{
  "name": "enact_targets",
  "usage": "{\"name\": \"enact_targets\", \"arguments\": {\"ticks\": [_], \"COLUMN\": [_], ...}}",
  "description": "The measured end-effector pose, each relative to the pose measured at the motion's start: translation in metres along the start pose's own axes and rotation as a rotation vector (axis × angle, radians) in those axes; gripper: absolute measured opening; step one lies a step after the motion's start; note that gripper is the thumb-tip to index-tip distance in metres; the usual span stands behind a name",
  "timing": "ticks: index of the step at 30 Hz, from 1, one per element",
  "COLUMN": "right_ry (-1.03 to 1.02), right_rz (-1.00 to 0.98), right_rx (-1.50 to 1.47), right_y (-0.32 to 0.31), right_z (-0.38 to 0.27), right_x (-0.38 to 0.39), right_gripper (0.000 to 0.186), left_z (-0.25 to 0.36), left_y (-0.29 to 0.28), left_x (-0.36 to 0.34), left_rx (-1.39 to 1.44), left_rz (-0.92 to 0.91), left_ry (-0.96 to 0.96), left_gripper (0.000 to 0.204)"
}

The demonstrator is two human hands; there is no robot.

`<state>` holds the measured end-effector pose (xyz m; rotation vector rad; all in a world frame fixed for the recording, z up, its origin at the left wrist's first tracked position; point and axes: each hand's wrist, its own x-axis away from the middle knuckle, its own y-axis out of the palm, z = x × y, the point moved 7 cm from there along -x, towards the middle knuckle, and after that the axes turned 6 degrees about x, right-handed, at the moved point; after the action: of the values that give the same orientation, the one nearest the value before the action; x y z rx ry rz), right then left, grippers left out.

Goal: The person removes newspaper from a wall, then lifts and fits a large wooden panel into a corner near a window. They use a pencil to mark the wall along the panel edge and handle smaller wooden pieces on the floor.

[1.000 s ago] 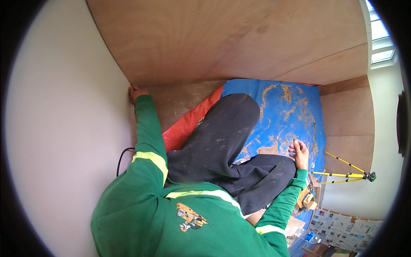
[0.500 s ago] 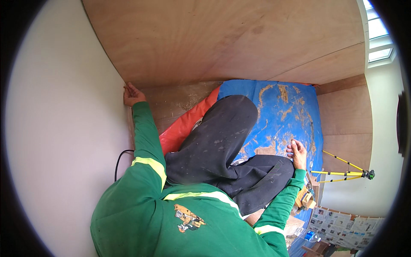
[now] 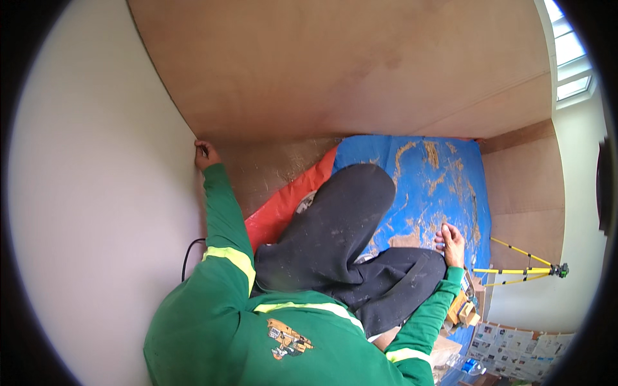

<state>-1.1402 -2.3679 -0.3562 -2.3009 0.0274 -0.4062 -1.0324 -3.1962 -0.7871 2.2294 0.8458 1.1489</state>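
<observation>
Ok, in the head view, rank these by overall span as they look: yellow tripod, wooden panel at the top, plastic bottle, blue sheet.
1. Wooden panel
2. Blue sheet, partly covered
3. Yellow tripod
4. Plastic bottle

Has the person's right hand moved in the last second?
No, not noticeably: judged against the brown patches on the blue sheet, the right hand keeps its place. The whole view slid slightly.
</observation>
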Motion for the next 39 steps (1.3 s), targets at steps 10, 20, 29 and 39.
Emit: {"name": "enact_targets", "arguments": {"ticks": [10,20,29,39], "right_ry": [-0.031,-0.044,-0.071,-0.102], "right_rz": [-0.033,-0.058,-0.084,-0.083], "right_rx": [-0.035,-0.046,-0.018,-0.073], "right_y": [0.001,0.006,0.009,0.005], "right_z": [-0.007,-0.015,-0.023,-0.015], "right_x": [0.005,0.006,0.011,0.013], "right_gripper": [0.055,0.056,0.055,0.056], "left_z": [0.003,-0.006,-0.026,-0.038], "left_y": [-0.003,0.007,0.027,0.044], "left_x": [0.009,0.011,0.025,0.042], "left_rx": [0.049,0.164,0.264,0.218], "left_rz": [-0.098,-0.017,0.034,0.022], "left_ry": [-0.151,-0.237,-0.421,-0.339], "left_gripper": [0.020,0.013,0.011,0.012]}}
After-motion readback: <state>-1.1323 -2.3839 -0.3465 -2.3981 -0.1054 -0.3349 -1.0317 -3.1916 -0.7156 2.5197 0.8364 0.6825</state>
